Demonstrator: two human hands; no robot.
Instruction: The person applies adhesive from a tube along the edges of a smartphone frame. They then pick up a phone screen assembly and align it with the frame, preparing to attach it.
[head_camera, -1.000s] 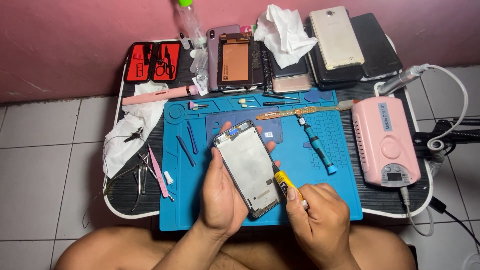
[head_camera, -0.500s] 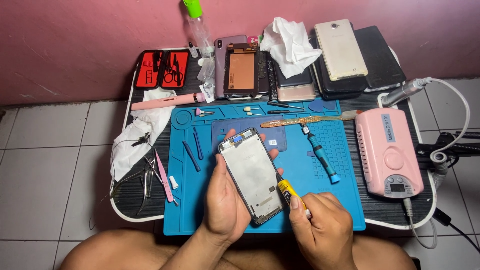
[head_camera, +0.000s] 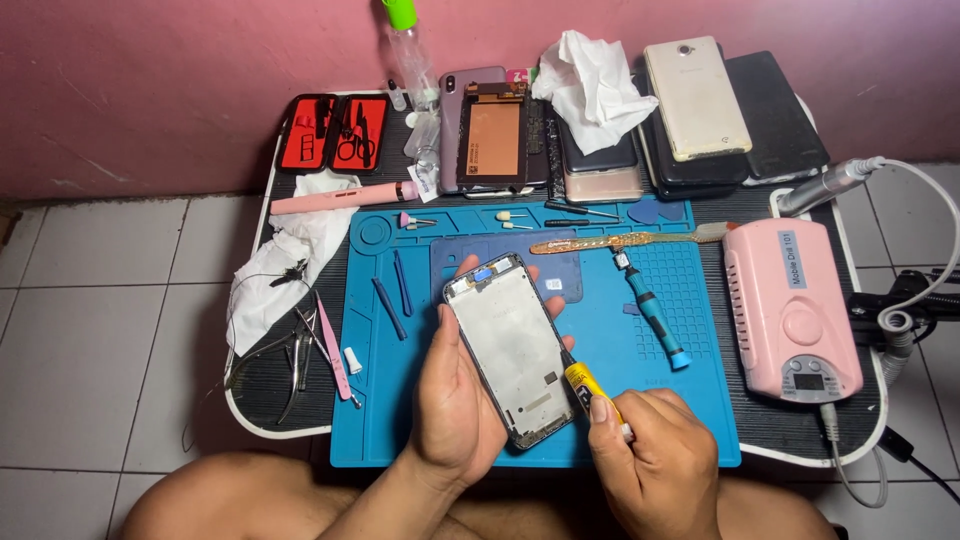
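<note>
Left hand (head_camera: 455, 400) grip closed around phone frame (head_camera: 512, 348), above blue mat (head_camera: 680, 400). Right hand (head_camera: 655, 455) grip pinches yellow tool (head_camera: 588, 385), tip at frame's right edge.

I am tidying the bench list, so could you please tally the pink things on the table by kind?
Pink drill control box: 1
Pink pen-shaped tool: 1
Pink tweezers: 1
Total: 3
</note>
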